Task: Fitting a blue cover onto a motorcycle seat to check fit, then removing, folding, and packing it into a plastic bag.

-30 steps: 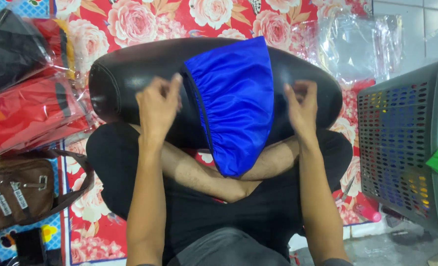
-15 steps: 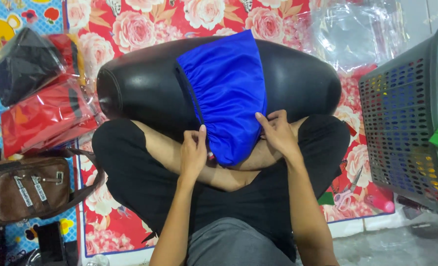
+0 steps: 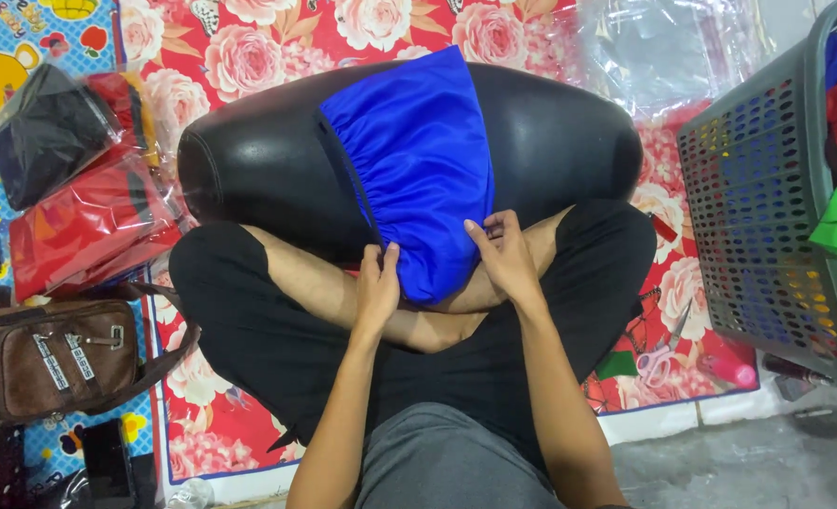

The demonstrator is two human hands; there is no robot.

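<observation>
Head view: shiny blue cloth [image 3: 418, 160], gathered edge, pinched in both hands' grip, left hand [image 3: 377, 287], right hand [image 3: 503, 256]

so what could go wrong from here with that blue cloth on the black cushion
The blue cloth lies draped over the rounded black cushion, and both hands pinch only its near edge, the left hand and the right hand. A pull could slide the smooth fabric off the curve, or bunch its gathered side. The scissors lie on the floral mat close to the person's knee, so a shift of the leg might catch them.
</observation>
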